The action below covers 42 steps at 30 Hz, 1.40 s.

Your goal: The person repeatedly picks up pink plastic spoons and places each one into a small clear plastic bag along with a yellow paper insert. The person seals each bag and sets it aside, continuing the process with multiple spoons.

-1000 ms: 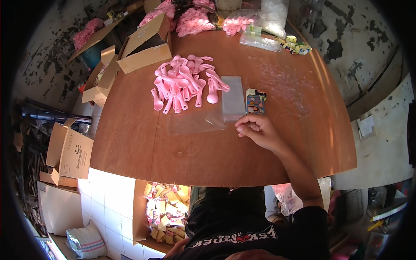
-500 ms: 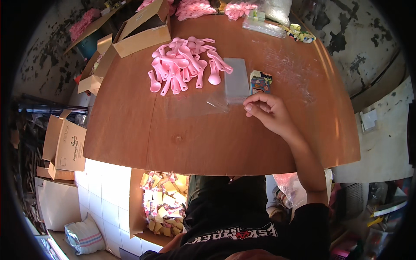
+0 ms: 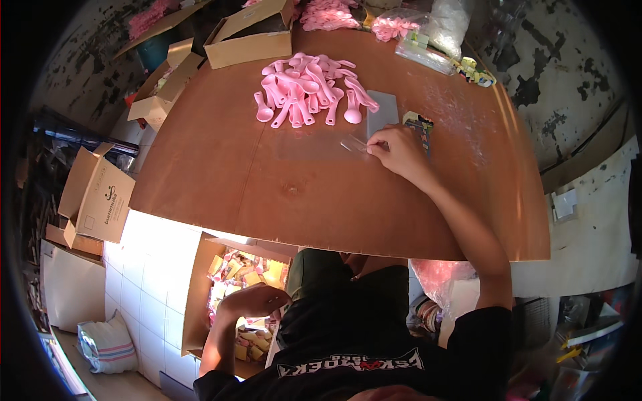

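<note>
**One hand on the clear bag, one down in the carton**

Two hands are in view. The right hand rests on the round brown table, its fingers curled together and pinching the near edge of a flat, clear plastic bag that lies on the tabletop just left of it. The left hand is below the table edge, bent over an open cardboard carton filled with small yellow and pink packets; whether it grips anything there I cannot tell.

Just beyond the bag lies one heap of pink plastic spoons, well over a dozen, overlapping too much for an exact count. A single grey rectangular sheet sits beside the heap, touching the right hand's knuckles, and one small colourful card pokes out behind that hand.

At the far rim stand two open cardboard boxes, more pink pieces and clear bagged goods. Another cardboard box stands on the floor at left, beside a white tiled patch.
</note>
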Available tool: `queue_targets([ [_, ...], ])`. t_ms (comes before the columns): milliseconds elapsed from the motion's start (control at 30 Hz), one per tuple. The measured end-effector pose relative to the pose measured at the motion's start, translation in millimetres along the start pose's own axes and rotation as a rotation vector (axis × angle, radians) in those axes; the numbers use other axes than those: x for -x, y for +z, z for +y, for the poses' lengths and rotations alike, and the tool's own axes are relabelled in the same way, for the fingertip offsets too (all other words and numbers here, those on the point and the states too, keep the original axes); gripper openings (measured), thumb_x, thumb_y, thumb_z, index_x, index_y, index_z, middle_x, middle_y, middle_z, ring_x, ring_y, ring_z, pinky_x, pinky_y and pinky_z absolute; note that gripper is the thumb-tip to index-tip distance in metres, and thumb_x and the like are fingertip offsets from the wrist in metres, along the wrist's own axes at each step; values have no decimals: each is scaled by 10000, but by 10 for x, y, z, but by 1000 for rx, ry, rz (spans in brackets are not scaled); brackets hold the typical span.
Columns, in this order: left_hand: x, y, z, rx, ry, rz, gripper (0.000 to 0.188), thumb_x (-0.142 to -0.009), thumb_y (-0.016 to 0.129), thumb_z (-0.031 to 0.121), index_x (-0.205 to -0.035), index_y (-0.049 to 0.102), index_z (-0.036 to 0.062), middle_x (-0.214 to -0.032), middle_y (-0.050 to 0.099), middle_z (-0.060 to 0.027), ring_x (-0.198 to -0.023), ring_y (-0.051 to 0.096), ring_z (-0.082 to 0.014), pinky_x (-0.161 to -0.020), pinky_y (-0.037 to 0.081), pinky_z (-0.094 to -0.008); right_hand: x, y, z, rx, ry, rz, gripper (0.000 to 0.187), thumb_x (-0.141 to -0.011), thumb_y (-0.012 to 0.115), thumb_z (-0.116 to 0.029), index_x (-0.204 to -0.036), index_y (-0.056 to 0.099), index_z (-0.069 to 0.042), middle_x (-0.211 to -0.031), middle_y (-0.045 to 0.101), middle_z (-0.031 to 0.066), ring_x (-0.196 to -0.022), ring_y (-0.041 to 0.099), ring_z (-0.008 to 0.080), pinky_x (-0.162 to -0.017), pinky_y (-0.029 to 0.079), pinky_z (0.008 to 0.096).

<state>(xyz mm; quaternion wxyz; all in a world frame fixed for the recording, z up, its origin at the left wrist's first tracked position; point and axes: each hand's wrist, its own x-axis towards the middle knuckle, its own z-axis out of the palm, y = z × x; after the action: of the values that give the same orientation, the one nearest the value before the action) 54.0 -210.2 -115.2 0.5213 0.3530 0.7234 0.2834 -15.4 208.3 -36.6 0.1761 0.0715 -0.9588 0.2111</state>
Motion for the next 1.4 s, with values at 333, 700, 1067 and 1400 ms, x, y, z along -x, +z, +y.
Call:
queue_targets([
  [333,-446,-498,1487,-109,690,1166,279,-845,703,14,-1122,671,29,-974,720,-111,-996,690,-280,-973,479,-383,412,-581,-1008,-419,-84,-381,62,-864,693,-81,-892,677,-28,-840,639,60,-777,616,182,-700,476,305],
  [700,-682,-554,1323,704,809,799,140,-870,723,5,-1002,684,-18,-897,720,-74,-829,670,-89,-723,540,-234,478,-512,114,211,64,-36,202,-829,712,-56,-1023,691,-6,-1032,672,148,-922,660,310,-816,521,369],
  [1067,-758,-688,1316,853,726,839,300,-908,688,30,-1193,615,-29,-973,729,-83,-831,650,-82,-687,537,-224,502,-663,90,147,142,17,152,-825,700,-54,-972,693,-19,-912,668,200,-827,653,407,-766,531,448],
  [1400,-768,-669,1421,776,704,743,289,-904,673,4,-1180,614,-57,-1000,727,-115,-888,682,-127,-750,562,-249,662,-1007,-1108,-486,95,473,134,-910,688,-57,-981,677,56,-880,681,51,-801,617,84,-707,490,212],
])
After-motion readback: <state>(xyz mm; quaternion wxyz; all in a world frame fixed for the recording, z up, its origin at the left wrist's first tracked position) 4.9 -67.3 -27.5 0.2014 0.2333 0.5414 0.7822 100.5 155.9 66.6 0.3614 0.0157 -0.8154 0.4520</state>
